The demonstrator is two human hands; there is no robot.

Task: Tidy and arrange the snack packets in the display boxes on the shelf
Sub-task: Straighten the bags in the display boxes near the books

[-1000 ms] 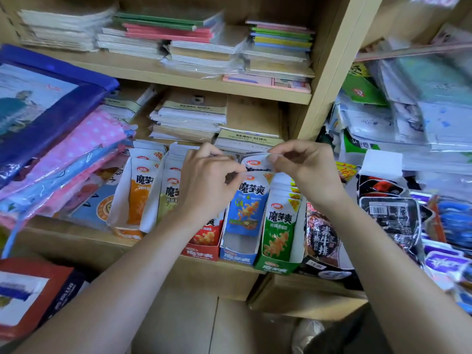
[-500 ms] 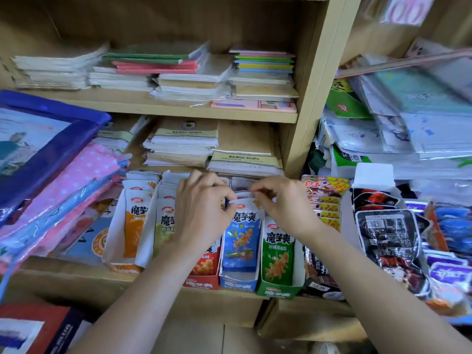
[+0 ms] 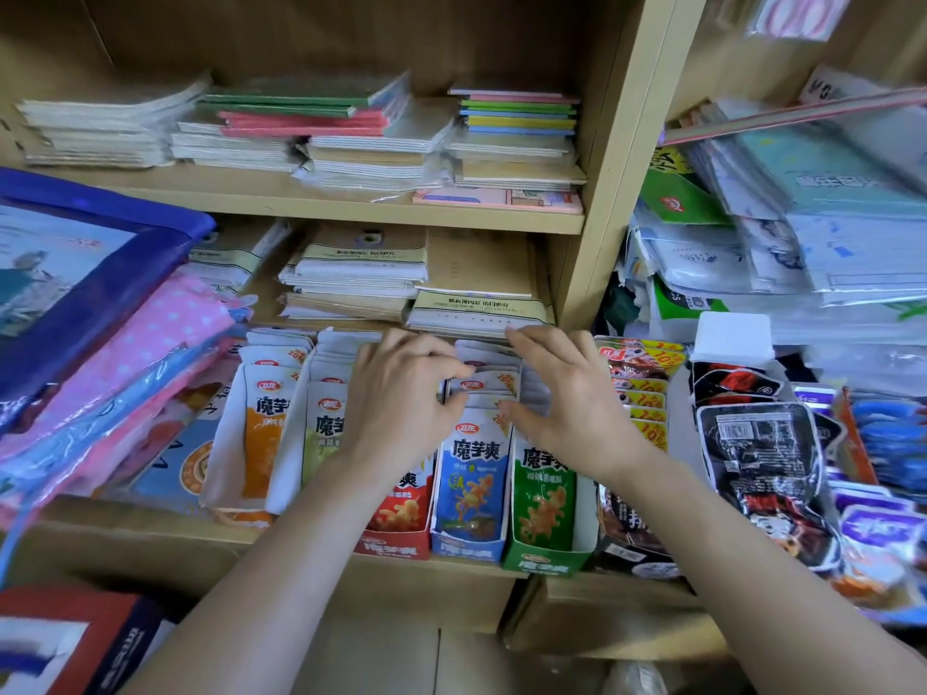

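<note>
In the head view, the left hand [image 3: 401,398] pinched the tops of the blue packets [image 3: 471,474] with curled fingers. The packets stood in the blue box [image 3: 466,550] on the shelf [image 3: 125,529] (between a red box [image 3: 396,546] and a green box [image 3: 544,564]). The right hand [image 3: 567,398] lay spread and relaxed over the same row, thumb touching a packet top.

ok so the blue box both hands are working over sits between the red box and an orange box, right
Not quite. In the head view the blue box sits between the red box and a green box, not an orange one. The left hand and right hand are indeed over its packets.
</note>
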